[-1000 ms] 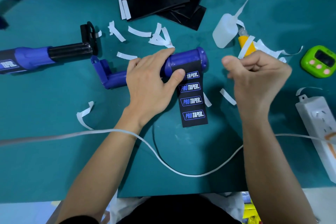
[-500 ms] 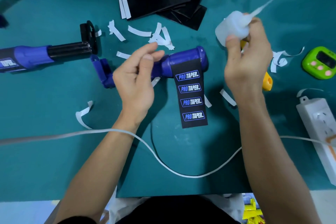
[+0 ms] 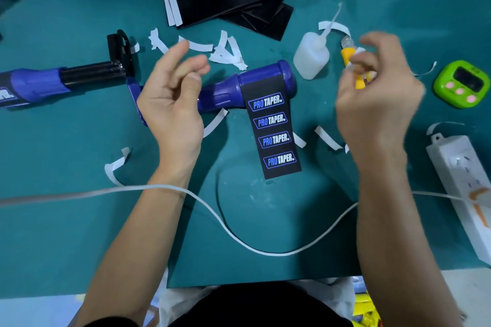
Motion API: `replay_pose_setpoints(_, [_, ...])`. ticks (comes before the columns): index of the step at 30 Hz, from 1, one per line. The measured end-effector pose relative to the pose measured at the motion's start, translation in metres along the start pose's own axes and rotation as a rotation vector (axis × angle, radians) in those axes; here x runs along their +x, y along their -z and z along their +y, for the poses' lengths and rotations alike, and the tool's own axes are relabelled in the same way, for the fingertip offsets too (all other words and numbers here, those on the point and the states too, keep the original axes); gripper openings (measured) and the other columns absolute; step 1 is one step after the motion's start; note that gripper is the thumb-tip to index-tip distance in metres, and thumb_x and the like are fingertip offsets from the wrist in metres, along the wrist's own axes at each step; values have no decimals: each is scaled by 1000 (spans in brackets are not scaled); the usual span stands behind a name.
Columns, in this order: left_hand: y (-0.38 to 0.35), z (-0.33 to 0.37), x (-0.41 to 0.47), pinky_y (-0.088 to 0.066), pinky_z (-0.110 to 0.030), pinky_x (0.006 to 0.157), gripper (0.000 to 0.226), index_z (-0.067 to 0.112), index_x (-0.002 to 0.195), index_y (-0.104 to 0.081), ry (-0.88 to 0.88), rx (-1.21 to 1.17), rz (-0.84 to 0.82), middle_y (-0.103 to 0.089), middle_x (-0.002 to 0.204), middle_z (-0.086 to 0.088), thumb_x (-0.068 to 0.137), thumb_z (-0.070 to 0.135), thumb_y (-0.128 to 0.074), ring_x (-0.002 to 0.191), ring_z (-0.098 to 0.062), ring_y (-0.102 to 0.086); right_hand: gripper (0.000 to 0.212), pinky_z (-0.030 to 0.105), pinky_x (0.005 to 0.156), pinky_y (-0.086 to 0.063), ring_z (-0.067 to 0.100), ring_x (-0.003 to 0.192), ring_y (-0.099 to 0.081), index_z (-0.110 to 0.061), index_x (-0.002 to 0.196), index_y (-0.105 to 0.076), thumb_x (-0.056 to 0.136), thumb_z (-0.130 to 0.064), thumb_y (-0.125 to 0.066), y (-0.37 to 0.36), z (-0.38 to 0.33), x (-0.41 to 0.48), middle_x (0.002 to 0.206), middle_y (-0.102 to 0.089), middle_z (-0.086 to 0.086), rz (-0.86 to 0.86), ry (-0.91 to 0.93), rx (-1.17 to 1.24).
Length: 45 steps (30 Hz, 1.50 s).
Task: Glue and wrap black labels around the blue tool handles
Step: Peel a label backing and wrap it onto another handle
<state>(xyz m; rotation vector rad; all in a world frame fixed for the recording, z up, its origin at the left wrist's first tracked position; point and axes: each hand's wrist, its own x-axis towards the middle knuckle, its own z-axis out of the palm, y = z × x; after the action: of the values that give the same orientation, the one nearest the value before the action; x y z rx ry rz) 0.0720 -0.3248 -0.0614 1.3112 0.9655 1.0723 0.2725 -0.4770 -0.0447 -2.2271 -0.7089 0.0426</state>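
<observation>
My right grip has let go of the translucent white plastic squeeze bottle of glue, which it held up half a second ago. The bottle now rests on the teal matte surface just beyond the flared end of the blue moulded plastic tool handle, its long thin nozzle pointing away from me. That grip hovers to the right of the handle, blurred, fingers curled near a white scrap and a yellow plastic object; I cannot tell whether it pinches anything. My left grip has stayed lifted above the handle's narrow neck, fingers loosely curled and apart, holding nothing.

The handle lies on its side, untouched. The glossy black rectangular label, printed four times with PRO TAPER in blue and white, has one end over the handle's thick barrel and the rest trailing flat toward me. I judge the glue is set aside and the wrap not yet made.

Curled white paper strips lie scattered just beyond the handle; a fanned stack of smooth black labels sits farther beyond
</observation>
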Motion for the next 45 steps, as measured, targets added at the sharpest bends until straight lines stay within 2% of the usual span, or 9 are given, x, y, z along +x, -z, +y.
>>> replay_pose_setpoints(7, [0, 1, -2, -59, -31, 70, 39, 13, 122, -69, 24, 19, -12, -78, 77, 5, 84, 8, -75, 67, -15, -74, 35, 43, 84, -36, 41, 100, -54, -7, 123, -57, 93, -25, -60, 3, 12, 5, 114, -60, 17, -137, -76, -445])
replay_pose_setpoints(13, [-14, -13, -16, -29, -27, 121, 77, 16, 157, -41, -291, 645, -335, -46, 154, 15, 90, 33, -75, 145, -12, -44, 33, 45, 79, -35, 45, 101, -54, -7, 126, -59, 100, -22, -47, 8, 21, 6, 117, -59, 19, -88, -147, -455])
replay_pose_setpoints(21, [-40, -19, -13, -23, -22, 105, 72, 23, 151, -50, -233, 856, -195, -68, 122, 17, 89, 57, -65, 111, -10, -56, 28, 37, 65, -25, 37, 72, -40, -9, 118, -57, 98, -24, -43, 1, 19, 8, 83, -57, 11, -36, -231, -484])
replay_pose_setpoints(28, [-40, -22, -15, -26, -23, 107, 62, 25, 144, -56, -229, 824, -169, -68, 114, 21, 90, 55, -64, 103, -5, -53, 29, 26, 56, -39, 14, 52, -52, -23, 99, -57, 80, -36, -75, 23, 29, 12, 60, -65, -5, -20, -333, 258])
replay_pose_setpoints(32, [-38, -22, -15, -30, -29, 107, 49, 22, 142, -59, -254, 803, -165, -71, 116, 17, 100, 48, -56, 103, -10, -58, 15, 42, 54, -25, 20, 55, -52, -21, 91, -59, 88, -30, -70, 28, 17, 10, 68, -58, 1, -266, -391, 729])
replay_pose_setpoints(35, [-41, -23, -14, -29, -27, 105, 47, 23, 140, -61, -238, 806, -138, -72, 113, 17, 99, 46, -58, 102, -10, -58, 9, 36, 60, -52, 28, 66, -69, -14, 100, -52, 97, -19, -59, 26, 2, -1, 70, -55, 5, -247, -295, 842])
replay_pose_setpoints(39, [-42, -24, -14, -26, -19, 104, 48, 24, 139, -63, -248, 802, -122, -71, 110, 18, 97, 47, -59, 98, -10, -58, 10, 32, 42, -49, 26, 47, -67, -14, 101, -48, 97, -7, -53, 25, -8, -31, 59, -56, 7, -41, -40, 565])
replay_pose_setpoints(41, [-42, -24, -14, -25, -18, 104, 48, 24, 138, -64, -251, 789, -119, -72, 110, 18, 96, 47, -61, 98, -9, -58, 19, 33, 54, -51, 20, 51, -64, -38, 107, -50, 98, -23, -55, 19, -11, -47, 64, -62, -1, -149, -41, 349])
replay_pose_setpoints(45, [-42, -23, -16, -29, -23, 103, 47, 25, 136, -65, -235, 759, -104, -72, 111, 19, 92, 43, -67, 99, -10, -59, 23, 17, 61, -40, 13, 65, -56, -36, 120, -46, 99, -28, -46, 8, -19, -60, 72, -58, -1, -325, 56, 161])
